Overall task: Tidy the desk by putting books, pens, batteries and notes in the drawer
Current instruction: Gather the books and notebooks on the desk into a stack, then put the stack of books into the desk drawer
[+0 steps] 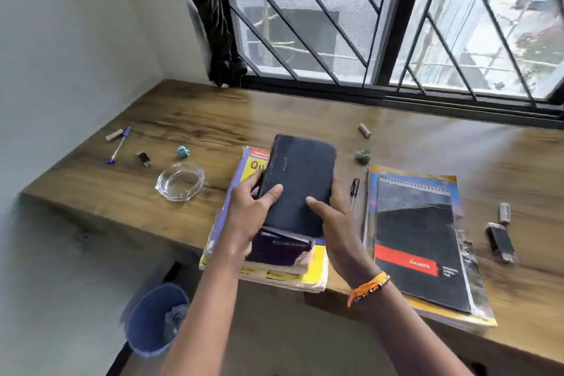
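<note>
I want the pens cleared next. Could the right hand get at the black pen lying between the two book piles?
Probably not yet: the right hand and left hand both hold the dark book. Otherwise the black pen lies uncovered just beside the right hand, with nothing in between.

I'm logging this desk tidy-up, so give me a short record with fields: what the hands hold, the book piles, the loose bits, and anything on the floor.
held item: dark book, lifted at a tilt
left hand: grips the book's left edge
right hand: grips its right edge
pile beneath: yellow book with a smaller dark one on top
right pile: spiral notebook on a larger colourful book
loose on desk: blue pen, black pen, glass ashtray, two crumpled notes
floor: blue bin
drawer: not in view
</note>
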